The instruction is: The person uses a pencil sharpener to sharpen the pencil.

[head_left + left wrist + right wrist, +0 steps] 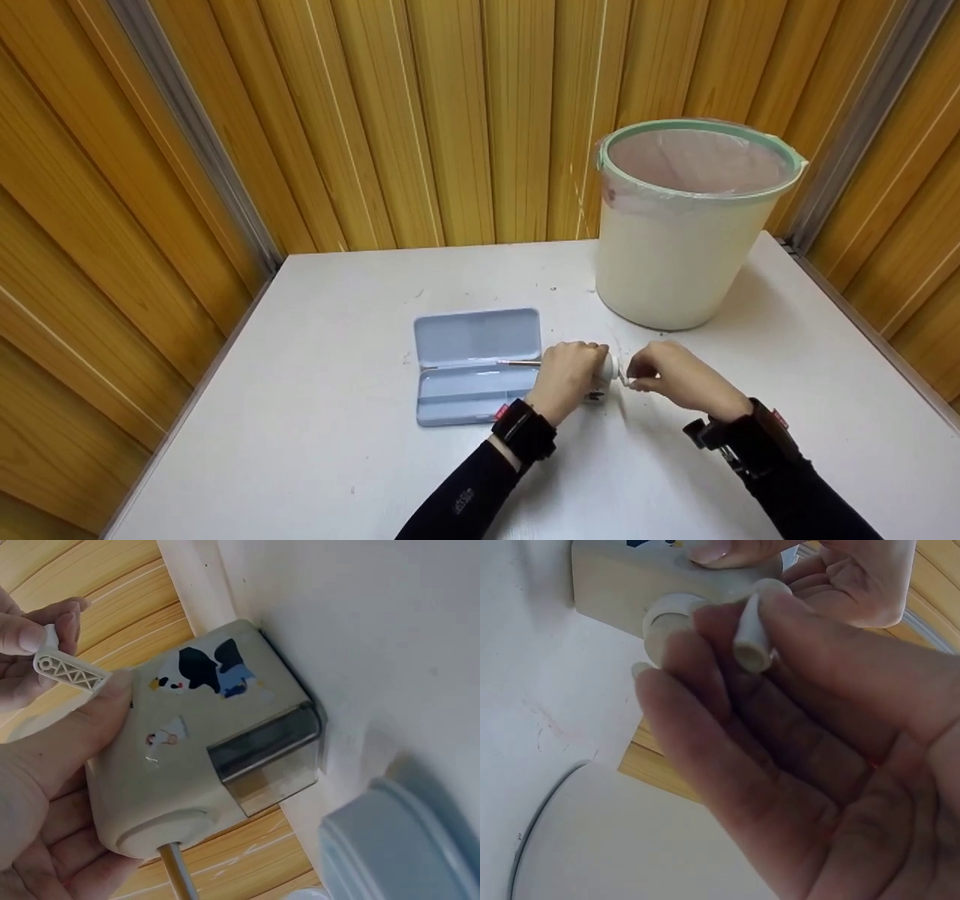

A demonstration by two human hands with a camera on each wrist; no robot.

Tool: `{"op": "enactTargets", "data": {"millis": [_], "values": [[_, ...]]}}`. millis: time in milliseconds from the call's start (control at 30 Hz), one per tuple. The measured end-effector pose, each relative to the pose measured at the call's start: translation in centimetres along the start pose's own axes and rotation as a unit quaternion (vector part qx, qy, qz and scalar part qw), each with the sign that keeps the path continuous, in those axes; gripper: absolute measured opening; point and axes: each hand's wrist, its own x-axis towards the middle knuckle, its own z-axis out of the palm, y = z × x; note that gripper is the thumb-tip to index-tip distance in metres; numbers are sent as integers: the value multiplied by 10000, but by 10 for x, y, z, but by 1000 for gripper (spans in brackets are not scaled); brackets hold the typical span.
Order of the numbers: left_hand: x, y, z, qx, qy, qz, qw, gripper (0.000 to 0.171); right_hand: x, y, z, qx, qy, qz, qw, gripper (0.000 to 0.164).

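Observation:
A cream pencil sharpener (169,776) with penguin stickers and a clear shavings drawer lies in my left hand (566,379), whose thumb and fingers grip its body. A pencil (177,871) is inserted in the sharpener's front; its shaft also shows in the head view, pointing left over the pencil case. With my right hand (686,379) I pinch the knob of the crank (71,673) at the sharpener's back. The thumb and forefinger close round that white knob (753,641) in the right wrist view. Part of the sharpener is hidden behind the left hand.
An open light-blue pencil case (477,337) lies just left of the left hand, its lid tipped back. At the back right stands a large cream bin (667,259) with a green rim and plastic liner. Wood-patterned walls (450,120) border the white table (300,390).

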Motion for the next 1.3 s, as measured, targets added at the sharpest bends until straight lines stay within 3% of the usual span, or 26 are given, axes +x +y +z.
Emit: {"op": "enactTargets", "data": {"millis": [233, 500, 800, 1300], "values": [[0, -3, 1, 32, 129, 213, 9997, 23, -1, -3, 0, -169, 471, -97, 9987, 10], [-1, -3, 4, -39, 128, 405, 9991, 21, 0, -5, 4, -327, 1175, -53, 9925, 2], [1, -5, 4, -97, 158, 408, 9990, 26, 19, 1, 5, -606, 1792, 342, 9814, 3], [-2, -6, 3, -281, 88, 473, 9984, 33, 45, 34, 28, -771, 1817, 561, 9787, 3]]}}
